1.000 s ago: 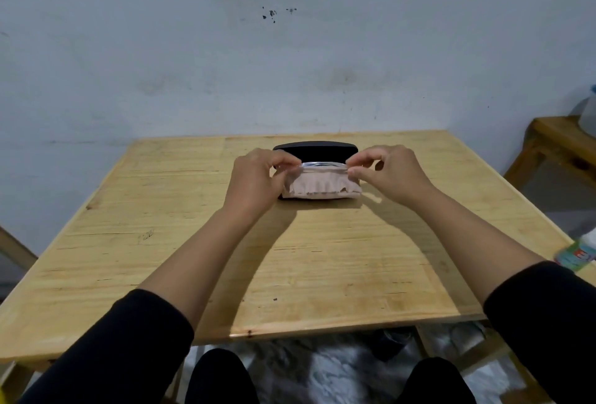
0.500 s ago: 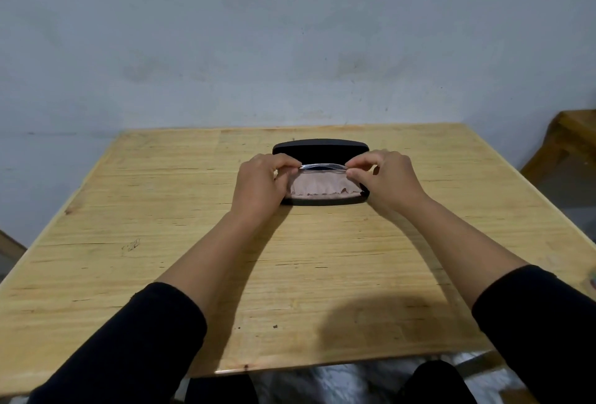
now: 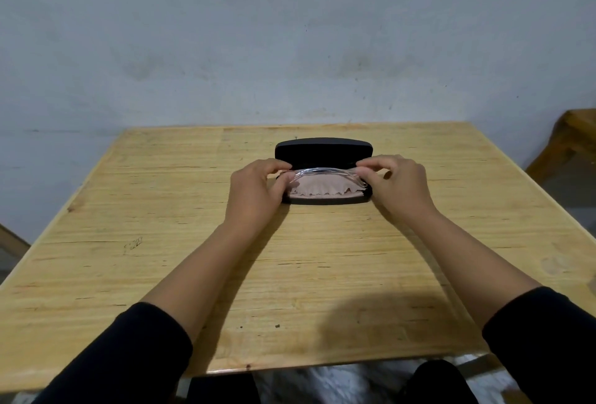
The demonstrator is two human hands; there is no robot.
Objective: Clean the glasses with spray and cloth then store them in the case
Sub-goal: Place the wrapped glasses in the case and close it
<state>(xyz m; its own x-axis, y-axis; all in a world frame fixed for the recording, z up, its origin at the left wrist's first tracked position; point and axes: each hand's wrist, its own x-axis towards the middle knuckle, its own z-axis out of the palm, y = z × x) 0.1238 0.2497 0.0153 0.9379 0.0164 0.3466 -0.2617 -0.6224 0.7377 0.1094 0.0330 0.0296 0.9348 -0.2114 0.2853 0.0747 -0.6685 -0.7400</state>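
Glasses (image 3: pixel 325 172), clear-framed, pinched at each end by left hand (image 3: pixel 254 190) and right hand (image 3: pixel 398 182) fingers over open black case (image 3: pixel 323 152).

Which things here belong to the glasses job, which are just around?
Job:
- glasses, held at each end by left hand and right hand
- pink cloth in the case
- open black case

Around:
- wooden table
- wooden furniture, far right

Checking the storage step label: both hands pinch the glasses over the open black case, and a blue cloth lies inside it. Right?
Not quite: the cloth inside the case is pale pink, not blue, as the head view shows. The rest holds: the left hand and right hand pinch the ends of the glasses over the open black case.
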